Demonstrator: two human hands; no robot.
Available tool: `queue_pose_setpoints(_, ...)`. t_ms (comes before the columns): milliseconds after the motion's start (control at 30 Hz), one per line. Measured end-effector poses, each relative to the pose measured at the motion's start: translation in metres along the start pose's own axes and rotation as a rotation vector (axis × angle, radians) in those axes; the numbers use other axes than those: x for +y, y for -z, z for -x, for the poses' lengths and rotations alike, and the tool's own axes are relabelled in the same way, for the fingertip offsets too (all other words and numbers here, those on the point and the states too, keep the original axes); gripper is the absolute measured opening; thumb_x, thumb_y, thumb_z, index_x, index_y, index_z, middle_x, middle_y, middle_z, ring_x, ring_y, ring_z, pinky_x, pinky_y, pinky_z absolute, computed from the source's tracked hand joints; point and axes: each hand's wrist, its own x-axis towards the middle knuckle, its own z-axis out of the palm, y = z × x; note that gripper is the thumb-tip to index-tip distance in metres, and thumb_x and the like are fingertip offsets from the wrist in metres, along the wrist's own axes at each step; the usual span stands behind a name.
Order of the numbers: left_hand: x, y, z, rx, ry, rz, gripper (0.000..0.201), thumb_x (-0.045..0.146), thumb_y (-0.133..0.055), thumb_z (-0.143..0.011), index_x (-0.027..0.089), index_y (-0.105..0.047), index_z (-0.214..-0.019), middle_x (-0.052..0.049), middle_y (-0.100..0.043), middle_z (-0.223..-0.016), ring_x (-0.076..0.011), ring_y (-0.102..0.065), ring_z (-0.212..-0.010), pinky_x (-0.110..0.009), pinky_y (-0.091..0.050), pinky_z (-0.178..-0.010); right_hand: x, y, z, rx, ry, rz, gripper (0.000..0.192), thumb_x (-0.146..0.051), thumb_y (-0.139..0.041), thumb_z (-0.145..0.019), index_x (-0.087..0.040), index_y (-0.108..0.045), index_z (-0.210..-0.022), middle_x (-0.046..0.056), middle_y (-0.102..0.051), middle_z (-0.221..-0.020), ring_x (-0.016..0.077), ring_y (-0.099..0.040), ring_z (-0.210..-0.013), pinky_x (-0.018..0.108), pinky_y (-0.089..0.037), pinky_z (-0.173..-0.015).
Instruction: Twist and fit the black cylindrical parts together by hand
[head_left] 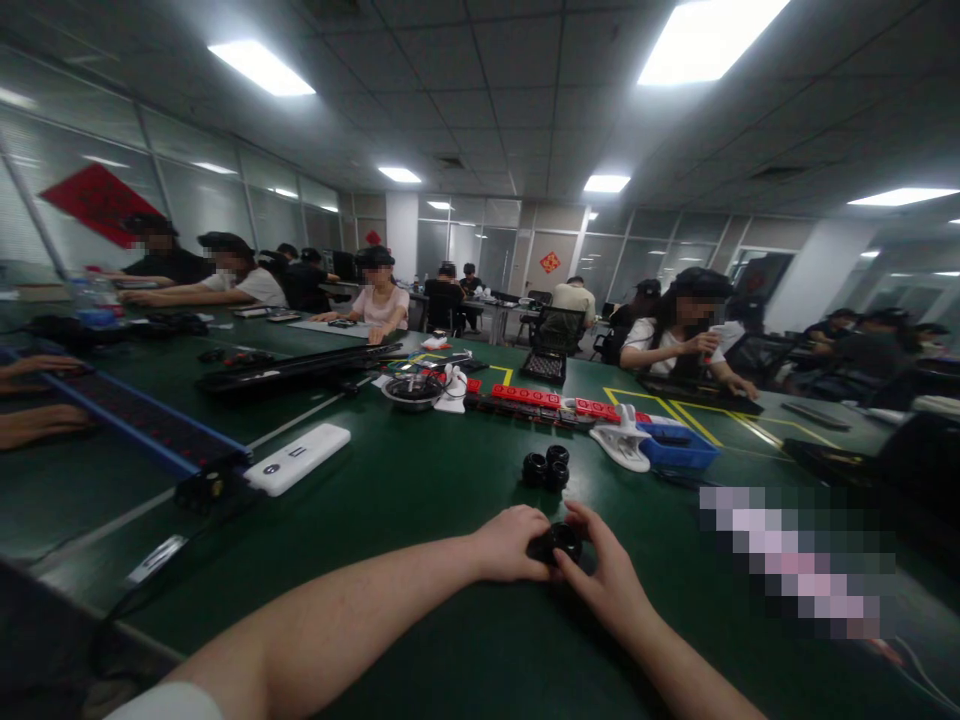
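Observation:
On the green table, my right hand [602, 562] curves its thumb and fingers around a small black round part [565, 540] with a ring-like top. Pressed against the left side of this dark part is my left hand [511, 543], its fingers closed; their tips are partly hidden, and I cannot tell whether they grip a second piece. Just beyond the hands, a tight cluster of black glossy round parts [547, 468] like the held one stands on the table.
A white power bank-like box [300, 458] lies to the left, by a long blue-edged strip [150, 420]. Farther off are a round metal bowl [413, 391], red blocks [525, 396], a white stand [624, 445] and a blue bin [679, 443]. Co-workers sit around the table.

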Motion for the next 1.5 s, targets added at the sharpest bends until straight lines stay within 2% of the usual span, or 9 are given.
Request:
queue_pose_setpoints(367,0.001,0.001,0.0,-0.007,-0.009,-0.012,0.045,0.047,-0.064,-0.068,0.016,-0.056,-0.101,-0.007,-0.056,-0.103,-0.0247,-0.053,-0.094,-0.034,-0.042,-0.083,0.002,0.002,0.0,-0.055,-0.019,-0.005,0.053,-0.029,-0.053,-0.075,-0.018,-0.035,-0.123,0.009,-0.056,-0.108,0.0237,-0.055,-0.101,0.042,-0.043,-0.089)
queue_pose_setpoints(500,0.007,0.004,0.003,0.038,0.032,0.027,0.071,0.055,-0.064,-0.064,0.017,-0.042,-0.12,-0.01,-0.05,-0.114,-0.0271,-0.049,-0.102,-0.037,-0.04,-0.086,0.006,-0.001,-0.001,-0.045,-0.024,0.017,0.053,-0.029,-0.055,-0.074,-0.019,-0.036,-0.122,0.01,-0.055,-0.109,0.0239,-0.054,-0.102,0.042,-0.042,-0.09)
queue_pose_setpoints(667,0.012,0.035,0.015,0.075,0.016,-0.172,0.091,0.066,-0.056,-0.065,0.02,-0.021,-0.135,-0.01,-0.035,-0.132,-0.0275,-0.031,-0.121,-0.044,-0.017,-0.103,0.007,-0.002,-0.003,-0.034,0.003,0.016,0.047,-0.029,-0.053,-0.075,-0.018,-0.04,-0.119,0.01,-0.057,-0.108,0.0246,-0.055,-0.101,0.042,-0.044,-0.088)
queue_pose_setpoints(733,0.002,0.06,0.026,0.105,0.178,-0.352,0.086,0.07,-0.05,-0.066,0.024,-0.023,-0.134,-0.005,-0.034,-0.134,-0.0248,-0.028,-0.123,-0.041,-0.009,-0.106,0.006,-0.001,-0.003,-0.056,-0.024,0.03,0.048,-0.032,-0.052,-0.075,-0.017,-0.04,-0.12,0.011,-0.057,-0.108,0.0248,-0.056,-0.101,0.042,-0.045,-0.088)
queue_pose_setpoints(800,-0.019,0.091,0.043,0.154,0.621,-0.564,0.068,0.07,-0.037,-0.073,0.031,-0.032,-0.129,0.001,-0.034,-0.135,-0.0214,-0.027,-0.124,-0.037,-0.012,-0.106,0.005,0.001,-0.003,-0.086,-0.049,0.048,0.049,-0.034,-0.051,-0.076,-0.017,-0.04,-0.12,0.011,-0.057,-0.11,0.0247,-0.055,-0.102,0.041,-0.044,-0.088)
queue_pose_setpoints(933,-0.072,0.148,0.093,0.197,1.074,-0.661,0.068,0.061,-0.04,-0.077,0.01,-0.046,-0.12,-0.021,-0.039,-0.128,-0.0395,-0.029,-0.119,-0.059,-0.013,-0.095,0.003,0.003,-0.003,-0.124,-0.061,0.056,0.048,-0.035,-0.05,-0.077,-0.017,-0.04,-0.12,0.011,-0.056,-0.111,0.025,-0.054,-0.105,0.041,-0.043,-0.09)
queue_pose_setpoints(1067,-0.108,0.171,0.139,0.127,1.343,-0.64,0.069,0.059,-0.052,-0.069,0.009,-0.052,-0.116,-0.023,-0.049,-0.118,-0.0443,-0.039,-0.11,-0.057,-0.029,-0.086,0.001,0.004,-0.004,-0.126,-0.054,0.062,0.047,-0.036,-0.049,-0.077,-0.017,-0.041,-0.119,0.012,-0.056,-0.11,0.0258,-0.054,-0.103,0.041,-0.045,-0.088)
queue_pose_setpoints(1300,-0.12,0.176,0.157,0.021,1.455,-0.571,0.069,0.051,-0.063,-0.067,0.018,-0.043,-0.124,-0.017,-0.05,-0.119,-0.0363,-0.046,-0.107,-0.042,-0.042,-0.08,-0.002,0.005,-0.003,-0.14,-0.041,0.094,0.045,-0.036,-0.047,-0.078,-0.014,-0.042,-0.117,0.014,-0.054,-0.114,0.0259,-0.052,-0.106,0.041,-0.043,-0.09)
queue_pose_setpoints(1500,-0.098,0.161,0.135,-0.018,1.381,-0.54,0.028,0.028,-0.05,-0.088,0.015,-0.048,-0.113,-0.008,-0.05,-0.113,-0.0217,-0.054,-0.095,-0.041,-0.046,-0.078,0.004,0.004,-0.004,-0.151,-0.034,0.114,0.044,-0.037,-0.046,-0.079,-0.017,-0.042,-0.118,0.012,-0.054,-0.116,0.0258,-0.052,-0.107,0.041,-0.044,-0.09)
